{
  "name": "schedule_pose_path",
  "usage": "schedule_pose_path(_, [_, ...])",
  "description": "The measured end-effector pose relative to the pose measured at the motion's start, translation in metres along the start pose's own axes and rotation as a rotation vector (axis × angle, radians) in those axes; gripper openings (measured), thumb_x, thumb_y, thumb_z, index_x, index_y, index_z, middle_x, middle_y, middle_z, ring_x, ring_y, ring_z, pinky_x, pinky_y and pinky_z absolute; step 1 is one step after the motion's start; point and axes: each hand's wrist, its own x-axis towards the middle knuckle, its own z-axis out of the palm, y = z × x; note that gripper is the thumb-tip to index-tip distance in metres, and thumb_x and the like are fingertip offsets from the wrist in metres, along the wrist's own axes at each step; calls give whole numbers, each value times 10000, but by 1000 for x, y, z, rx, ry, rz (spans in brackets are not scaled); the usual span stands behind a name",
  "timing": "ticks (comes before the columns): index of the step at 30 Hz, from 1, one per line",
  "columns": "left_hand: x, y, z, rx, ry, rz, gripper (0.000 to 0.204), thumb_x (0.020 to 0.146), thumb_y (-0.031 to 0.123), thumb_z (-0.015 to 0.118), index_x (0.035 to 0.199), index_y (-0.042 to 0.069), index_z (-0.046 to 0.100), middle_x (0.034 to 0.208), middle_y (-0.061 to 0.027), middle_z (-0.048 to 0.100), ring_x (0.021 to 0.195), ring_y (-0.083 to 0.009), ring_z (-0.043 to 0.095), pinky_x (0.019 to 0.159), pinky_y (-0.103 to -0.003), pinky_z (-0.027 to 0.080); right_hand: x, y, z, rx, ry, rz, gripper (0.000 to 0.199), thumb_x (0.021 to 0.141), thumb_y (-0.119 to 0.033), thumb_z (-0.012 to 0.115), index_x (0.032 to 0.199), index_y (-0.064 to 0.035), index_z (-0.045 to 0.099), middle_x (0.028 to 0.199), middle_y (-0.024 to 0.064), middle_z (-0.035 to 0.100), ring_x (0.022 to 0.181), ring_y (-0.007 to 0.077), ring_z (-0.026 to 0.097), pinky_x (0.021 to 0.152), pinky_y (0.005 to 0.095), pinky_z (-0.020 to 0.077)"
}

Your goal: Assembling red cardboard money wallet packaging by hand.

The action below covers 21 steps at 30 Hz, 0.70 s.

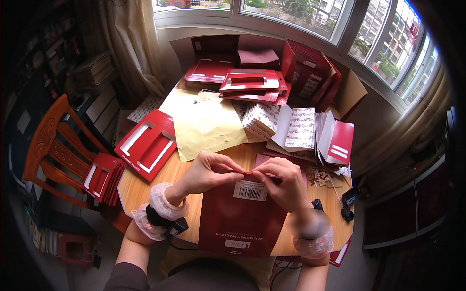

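A flat red cardboard package with a white barcode label lies on the wooden table in front of me, its near end at the table's front edge. Thumb and fingers of my left hand pinch the left part of its far edge. Close beside it, my right hand pinches the same edge further right. A narrow red strip shows between the fingertips; how that edge is folded is partly hidden. Both wrists wear pale pink frilly cuffs, and a black device is strapped at the left one.
A crumpled yellow paper sheet lies beyond my left hand. Red window-cut cards rest at the left, more are piled behind. Patterned white wallets stand beyond my right hand, scraps nearby. A wooden chair holds more red cards.
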Motion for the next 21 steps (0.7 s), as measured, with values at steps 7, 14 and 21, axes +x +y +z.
schedule_pose_path(7, [0,1,-4,11,15,8,139,847,36,717,978,-5,729,887,-76,728,833,-92,672,739,-205,533,1,3,6,-21,64,-142,55,795,-83,717,825,-46,691,781,69,642,721,260,617,649,354,493])
schedule_pose_path(14, [-1,4,-7,51,31,18,139,854,52,714,981,-1,731,886,-86,731,833,-100,678,742,-210,538,2,3,7,-102,89,-295,93,782,-78,719,869,-80,685,828,46,644,710,232,614,627,342,503])
schedule_pose_path(21, [0,3,-9,17,36,7,144,854,57,714,985,1,732,883,-88,732,830,-104,680,738,-214,541,1,3,7,-199,90,-354,156,737,-63,719,885,-84,673,884,55,637,753,238,618,644,348,511])
